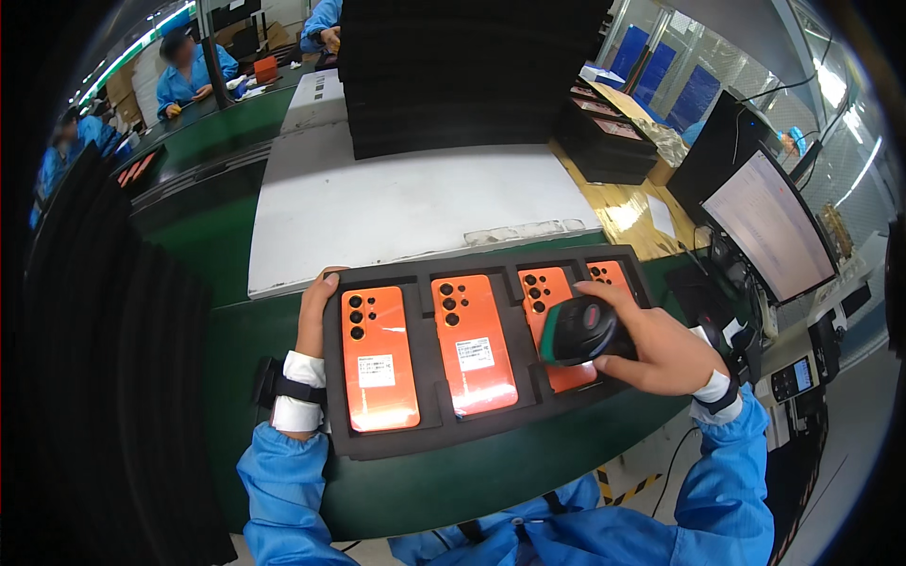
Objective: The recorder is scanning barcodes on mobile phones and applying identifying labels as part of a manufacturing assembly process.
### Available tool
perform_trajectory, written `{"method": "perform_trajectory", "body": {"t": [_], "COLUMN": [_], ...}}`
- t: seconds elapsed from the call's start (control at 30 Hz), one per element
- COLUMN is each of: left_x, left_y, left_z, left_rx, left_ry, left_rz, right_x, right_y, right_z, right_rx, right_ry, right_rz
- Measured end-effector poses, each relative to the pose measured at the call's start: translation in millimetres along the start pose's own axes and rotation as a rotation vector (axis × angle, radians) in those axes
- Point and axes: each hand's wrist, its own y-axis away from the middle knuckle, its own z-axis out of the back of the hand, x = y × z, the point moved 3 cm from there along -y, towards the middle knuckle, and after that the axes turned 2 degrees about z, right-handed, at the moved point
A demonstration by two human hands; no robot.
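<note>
A black foam tray (pixel 436 432) lies before me on the green table, holding several orange phones in separate slots, camera ends away from me. The leftmost phone (pixel 379 330) and the one beside it (pixel 486 377) carry white labels. My left hand (pixel 315 309) grips the tray's far left corner, fingers curled over the edge. In my right hand (pixel 661 344) is a black and green handheld barcode scanner (pixel 583 330), held above the third phone (pixel 545 283) and covering its middle. The rightmost phone (pixel 607 273) is partly hidden by my right hand.
Tall stacks of black trays stand at the far side (pixel 453 85) and on my left (pixel 113 358). A white board (pixel 406 203) lies beyond my tray. A monitor (pixel 774 226) and a lower tray stack (pixel 609 146) are on the right. Co-workers (pixel 193 75) sit at the far left.
</note>
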Motion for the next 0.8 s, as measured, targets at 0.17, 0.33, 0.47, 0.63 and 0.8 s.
{"method": "perform_trajectory", "body": {"t": [0.17, 0.33, 0.47, 0.63, 0.8], "left_x": [4, 2, 0, -1, 16], "left_y": [-2, 2, 1, -1, -16], "left_z": [0, 2, -2, -4, 15], "left_rx": [0.0, -0.014, -0.005, -0.013, 0.002], "left_ry": [0.013, -0.016, -0.022, 0.016, -0.169], "left_rz": [0.003, -0.006, -0.024, 0.0, -0.088], "right_x": [32, 41, 56, 84, 105], "right_y": [-34, -46, -55, -88, -106], "right_z": [-18, -20, -22, -44, -63], "right_rx": [0.083, 0.177, 0.175, 0.201, 0.262], "right_ry": [0.05, 0.047, 0.013, -0.027, 0.082], "right_rz": [0.096, 0.036, 0.071, 0.257, 0.269]}}
